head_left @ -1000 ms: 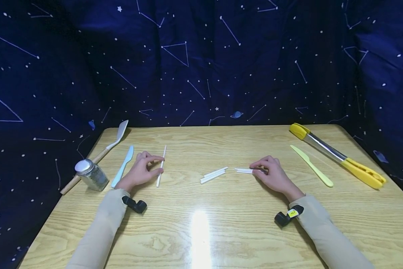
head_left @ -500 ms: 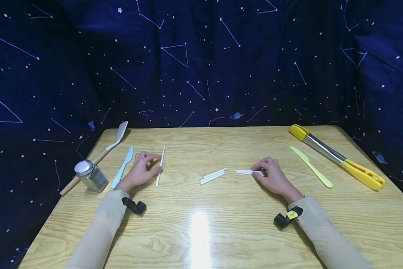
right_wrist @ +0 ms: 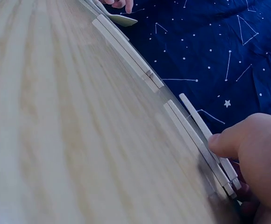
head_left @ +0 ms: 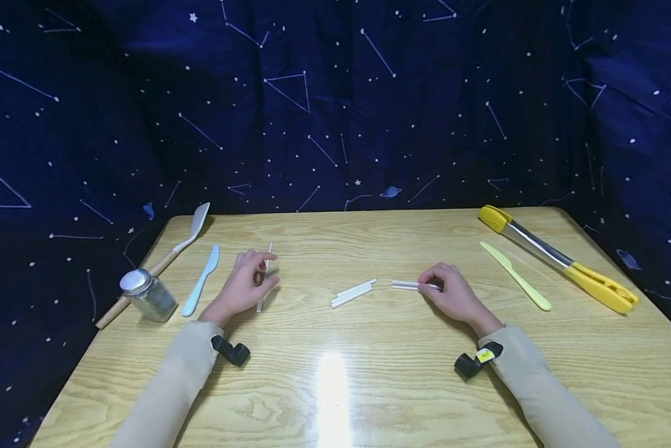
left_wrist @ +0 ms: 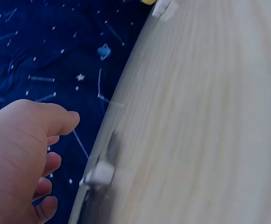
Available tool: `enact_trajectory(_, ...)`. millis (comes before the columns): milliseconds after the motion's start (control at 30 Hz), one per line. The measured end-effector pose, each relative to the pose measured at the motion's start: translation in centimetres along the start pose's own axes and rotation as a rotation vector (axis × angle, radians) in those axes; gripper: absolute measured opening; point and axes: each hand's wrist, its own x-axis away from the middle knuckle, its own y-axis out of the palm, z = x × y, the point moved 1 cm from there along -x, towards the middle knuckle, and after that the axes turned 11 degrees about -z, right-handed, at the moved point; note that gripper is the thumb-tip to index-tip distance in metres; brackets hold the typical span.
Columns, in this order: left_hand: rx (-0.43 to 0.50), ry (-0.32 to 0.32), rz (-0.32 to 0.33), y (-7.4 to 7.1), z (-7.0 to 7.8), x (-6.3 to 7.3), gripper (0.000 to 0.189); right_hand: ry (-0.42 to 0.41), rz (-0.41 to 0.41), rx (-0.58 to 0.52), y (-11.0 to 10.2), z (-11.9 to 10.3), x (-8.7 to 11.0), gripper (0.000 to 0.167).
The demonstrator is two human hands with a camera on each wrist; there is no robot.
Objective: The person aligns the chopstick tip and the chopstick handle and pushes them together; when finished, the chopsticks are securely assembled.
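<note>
My left hand (head_left: 244,287) hovers over a single long white stick (head_left: 270,249), thumb and forefinger spread apart with nothing between them. The hand covers the stick's middle; one blurred pale end of this stick (left_wrist: 101,173) shows in the left wrist view. On the right, my right hand (head_left: 451,291) pinches a thin white stick (right_wrist: 198,119) at its near end, tilted slightly off the table. Another white stick (right_wrist: 191,135) lies just below it, close to my thumb. Between the hands, several short white sticks (head_left: 353,294) lie side by side in a slanting group.
At the left are a blue plastic knife (head_left: 201,281), a spatula (head_left: 170,255) and a glass shaker jar (head_left: 150,297) with a metal lid. A yellow-green knife (head_left: 515,277) and yellow tongs (head_left: 559,258) lie at the right. A starry cloth (head_left: 335,112) hangs behind the wooden table (head_left: 402,373).
My left hand has shifted slightly right and its thumb and forefinger have come off the long stick and spread. The right hand stays almost in place, fingers still at the white sticks.
</note>
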Motion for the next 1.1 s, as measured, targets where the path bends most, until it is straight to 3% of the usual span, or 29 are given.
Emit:
enact_trajectory(267, -0.046, 0.012, -0.026, 0.9, 1.5, -0.1, 0.033, 0.033, -0.016, -0.076, -0.2, 0.0, -0.2, 0.009)
enact_trajectory(500, -0.063, 0.013, -0.039, 2.0, 2.4, -0.6, 0.027, 0.023, 0.016, -0.234, -0.2, -0.3, -0.2, 0.010)
enact_trajectory(800, -0.042, 0.050, -0.100, 4.0, 3.9, -1.2, 0.018, -0.056, 0.110, -0.221, -0.1, -0.2, -0.3, 0.024)
enact_trajectory(1033, -0.004, 0.079, -0.132, 5.4, 5.3, -1.9, 0.015, -0.029, 0.132, -0.203, -0.1, -0.2, -0.4, 0.029)
enact_trajectory(1100, -0.009, 0.090, -0.138, 5.7, 5.6, -2.2, 0.015, -0.034, 0.133, -0.220, -0.4, -1.4, -0.2, 0.027)
